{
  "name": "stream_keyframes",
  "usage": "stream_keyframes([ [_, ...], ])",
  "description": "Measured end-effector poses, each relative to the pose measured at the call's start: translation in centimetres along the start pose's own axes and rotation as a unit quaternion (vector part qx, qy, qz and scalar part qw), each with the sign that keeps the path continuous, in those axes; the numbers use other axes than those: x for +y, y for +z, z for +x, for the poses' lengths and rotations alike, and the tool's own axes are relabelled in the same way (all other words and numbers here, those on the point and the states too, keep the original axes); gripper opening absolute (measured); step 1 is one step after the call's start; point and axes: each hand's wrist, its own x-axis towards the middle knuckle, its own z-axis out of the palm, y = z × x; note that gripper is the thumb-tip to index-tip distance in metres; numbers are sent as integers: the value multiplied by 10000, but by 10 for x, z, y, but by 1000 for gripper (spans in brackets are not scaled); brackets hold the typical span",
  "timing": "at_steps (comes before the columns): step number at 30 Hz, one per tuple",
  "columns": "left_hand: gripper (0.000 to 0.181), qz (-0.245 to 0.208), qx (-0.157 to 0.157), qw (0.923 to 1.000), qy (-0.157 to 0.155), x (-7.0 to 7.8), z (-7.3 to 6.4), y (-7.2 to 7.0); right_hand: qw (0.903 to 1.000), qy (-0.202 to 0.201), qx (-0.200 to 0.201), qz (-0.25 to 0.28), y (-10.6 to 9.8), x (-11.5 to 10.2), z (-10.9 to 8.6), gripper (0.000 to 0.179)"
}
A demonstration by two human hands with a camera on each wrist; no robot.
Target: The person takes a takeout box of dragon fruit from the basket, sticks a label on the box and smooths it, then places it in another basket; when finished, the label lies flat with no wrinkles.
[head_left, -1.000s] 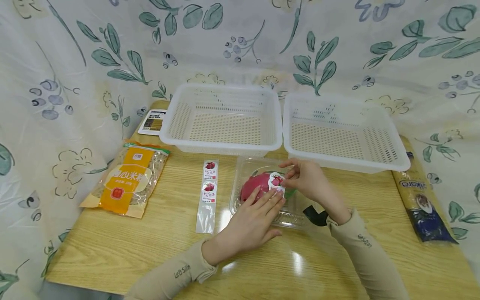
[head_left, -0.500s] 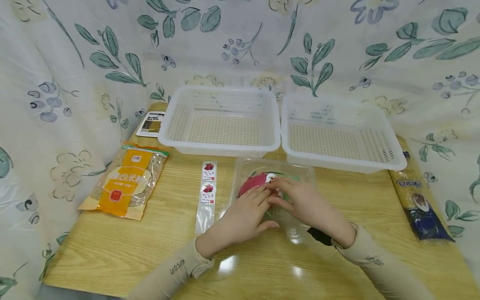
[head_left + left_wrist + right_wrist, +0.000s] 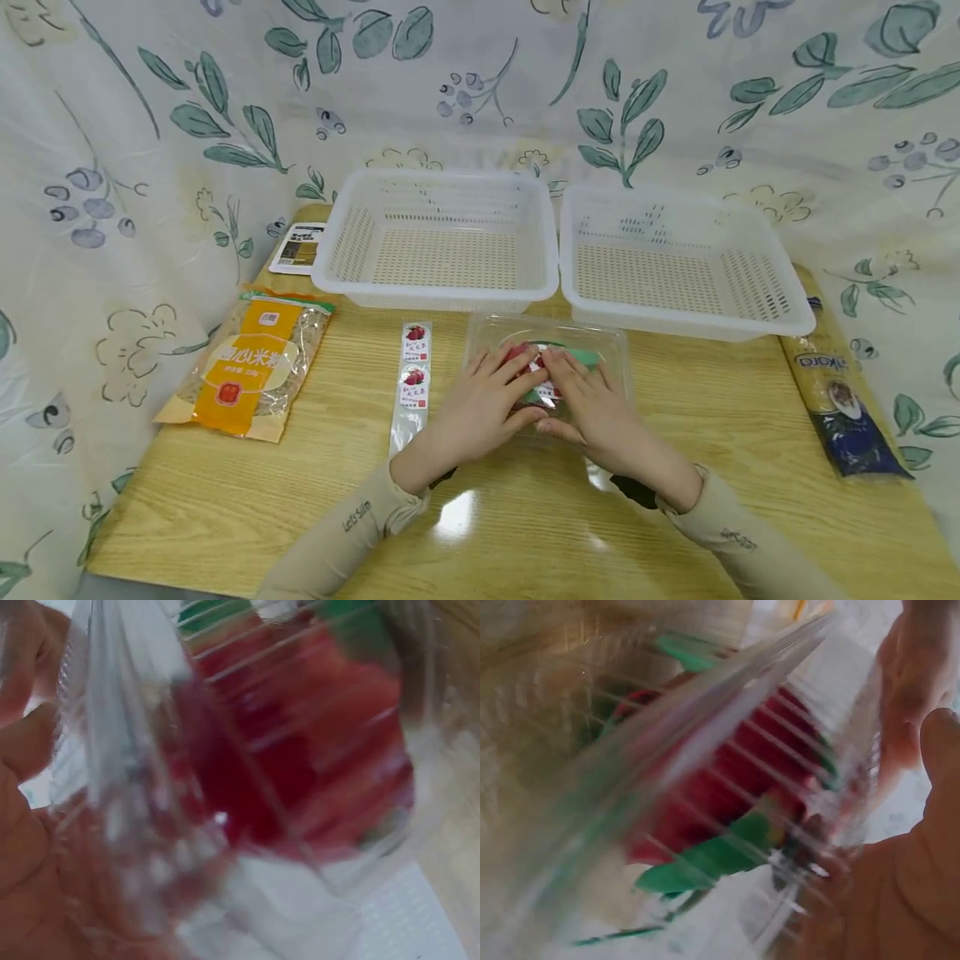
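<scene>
A clear plastic box stands on the table with a red and green dragon fruit inside. On its lid is a white dragon fruit sticker, partly covered by fingers. My left hand lies over the lid from the left, its extended fingertips on the sticker's left side. From the other side my right hand rests on the lid, its fingers stretched out over the sticker's right part. Both thumbs point inward near the box's front. The ribbed plastic wall fills both wrist views.
Left of the box lies a strip of stickers. Two white baskets stand behind. An orange food bag is at left, a white pack at back left, and a gold and blue bag at right.
One second ago my right fingers pinched at the sticker's right edge. They have since come down onto the sticker and straightened beside my left hand. My left fingers have shifted slightly left.
</scene>
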Motion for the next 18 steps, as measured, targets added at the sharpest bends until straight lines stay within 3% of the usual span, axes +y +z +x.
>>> stream_keyframes([
  [7,63,-399,226,9985,-309,-8,2,3,9991,346,216,-111,5,6,1,80],
  [11,67,-719,140,9954,-623,-16,0,8,9954,871,394,-113,8,13,-1,74],
  [14,67,-1026,187,9919,-726,-24,-3,13,9887,1383,552,165,11,19,-5,72],
  [18,67,-1664,422,9816,-831,-33,-8,18,9720,1859,894,1125,17,26,-12,71],
])
